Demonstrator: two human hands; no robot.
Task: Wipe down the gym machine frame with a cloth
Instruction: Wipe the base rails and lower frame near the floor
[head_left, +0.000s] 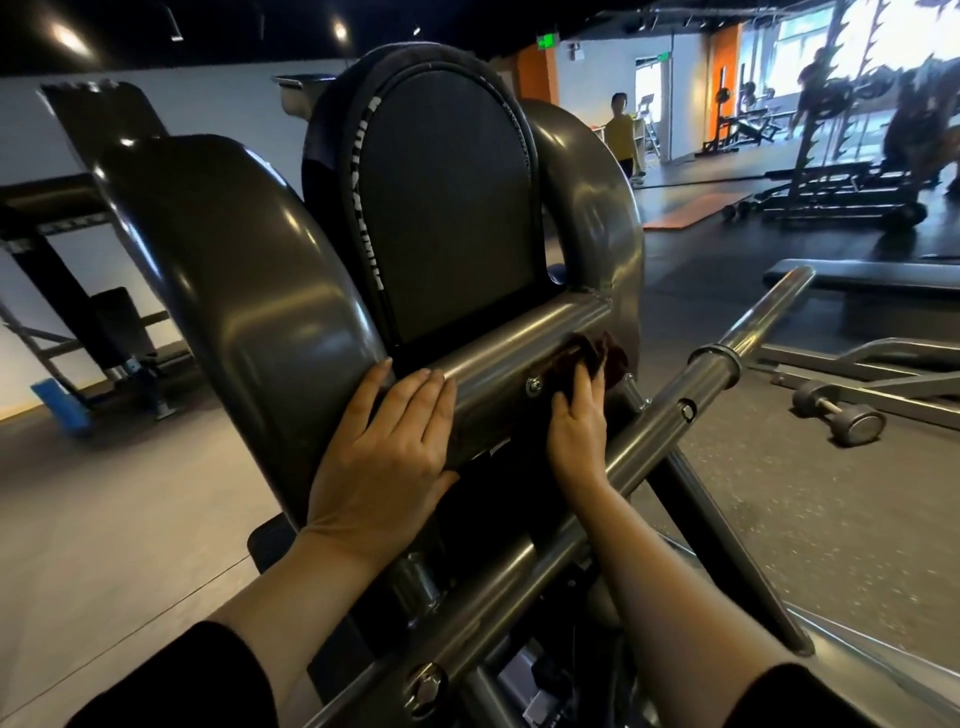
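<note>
While the grey steel crossbar of the gym machine frame (498, 338) ran from lower left up to the right beneath the black padded backrest (447, 208), the right hand (576, 421) clutched a dark brown crumpled cloth (587, 353) against its right end, fingertips buried in the folds. The left hand (384, 452) lay flat and unclenched on the bar's left end.

We see a glossy dark-grey painted metal frame (249, 291), a matt black smooth vinyl-looking back pad (447, 208), a soft dark-brown crumpled cloth (597, 353), and a polished bare steel bar (727, 353).
</note>
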